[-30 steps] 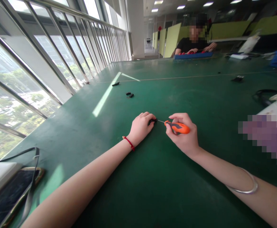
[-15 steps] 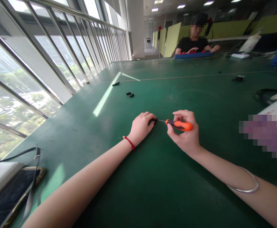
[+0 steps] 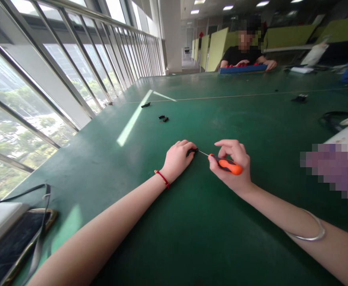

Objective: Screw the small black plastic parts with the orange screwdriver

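My left hand (image 3: 179, 159) rests on the green table, its fingers closed on a small black part (image 3: 192, 151) whose exact kind I cannot make out. Most of that part is hidden under the fingers. To its right, my right hand (image 3: 232, 163) holds a screwdriver (image 3: 229, 165) with an orange and dark grey handle. The handle lies between thumb and palm, with the index finger lifted off it. Its thin shaft points left and slightly upward in view, the tip meeting the right end of the black part.
Several small black pieces (image 3: 163, 118) lie beyond my left hand. A phone (image 3: 11, 242), a white box (image 3: 1, 222) and a strap are at the lower left. Across the table (image 3: 192, 222) a person (image 3: 242, 51) sits behind a blue tray (image 3: 244, 69) holding red items. Railings run along the left.
The screwdriver's handle end has swung downward and a little right, with the tip staying at the black part. My right index finger has lifted from the handle. My left hand keeps its place.
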The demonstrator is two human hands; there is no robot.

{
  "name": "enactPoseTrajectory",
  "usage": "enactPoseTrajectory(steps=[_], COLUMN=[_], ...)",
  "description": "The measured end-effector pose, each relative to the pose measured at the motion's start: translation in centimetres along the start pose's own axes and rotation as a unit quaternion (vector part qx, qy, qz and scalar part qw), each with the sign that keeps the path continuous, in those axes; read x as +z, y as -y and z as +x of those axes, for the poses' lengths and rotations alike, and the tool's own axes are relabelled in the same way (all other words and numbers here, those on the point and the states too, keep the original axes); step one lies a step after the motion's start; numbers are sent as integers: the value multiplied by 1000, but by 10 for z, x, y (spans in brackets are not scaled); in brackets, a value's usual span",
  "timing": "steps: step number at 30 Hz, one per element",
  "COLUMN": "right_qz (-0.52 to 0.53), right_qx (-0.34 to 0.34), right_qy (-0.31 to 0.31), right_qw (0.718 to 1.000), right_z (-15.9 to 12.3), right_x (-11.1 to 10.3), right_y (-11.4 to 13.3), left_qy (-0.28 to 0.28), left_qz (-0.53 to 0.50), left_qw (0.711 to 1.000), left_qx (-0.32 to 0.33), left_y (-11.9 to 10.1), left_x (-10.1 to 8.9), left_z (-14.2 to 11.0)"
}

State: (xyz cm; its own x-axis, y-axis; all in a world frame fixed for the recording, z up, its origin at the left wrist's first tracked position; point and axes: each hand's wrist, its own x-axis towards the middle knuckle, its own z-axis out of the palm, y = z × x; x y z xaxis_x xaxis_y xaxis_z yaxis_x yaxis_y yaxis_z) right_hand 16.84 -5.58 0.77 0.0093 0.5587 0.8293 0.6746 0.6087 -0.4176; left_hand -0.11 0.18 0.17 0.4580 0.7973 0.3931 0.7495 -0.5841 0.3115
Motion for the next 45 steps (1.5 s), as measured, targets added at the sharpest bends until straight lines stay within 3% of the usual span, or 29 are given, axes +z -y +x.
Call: enactPoseTrajectory(steps=[4, 9, 16, 22, 28, 33, 39, 45], right_qz=[-6, 27, -12, 5, -16, 3, 2, 40], right_qx=[-27, 20, -48, 8, -48, 1, -21, 52], right_qy=[14, -35, 22, -23, 22, -22, 22, -18], right_qw=[1000, 999, 999, 1000, 998, 1000, 1000, 998], right_z=[0, -1, 1, 0, 0, 1, 1, 0], right_x=[0, 1, -1, 0, -1, 0, 0, 1], right_y=[1, -2, 2, 0, 2, -1, 1, -3], left_qy=[2, 1, 2, 4, 2, 1, -1, 0], left_qz=[-2, -3, -7, -7, -11, -9, -6, -1], left_qw=[1000, 1000, 1000, 1000, 1000, 1000, 1000, 1000], left_qx=[-5, -3, -6, -6, -2, -2, -1, 0], left_y=[0, -1, -1, -1, 0, -1, -1, -1], left_x=[0, -1, -1, -1, -1, -1, -1, -1], left_z=[0, 0, 1, 1, 1, 1, 1, 1])
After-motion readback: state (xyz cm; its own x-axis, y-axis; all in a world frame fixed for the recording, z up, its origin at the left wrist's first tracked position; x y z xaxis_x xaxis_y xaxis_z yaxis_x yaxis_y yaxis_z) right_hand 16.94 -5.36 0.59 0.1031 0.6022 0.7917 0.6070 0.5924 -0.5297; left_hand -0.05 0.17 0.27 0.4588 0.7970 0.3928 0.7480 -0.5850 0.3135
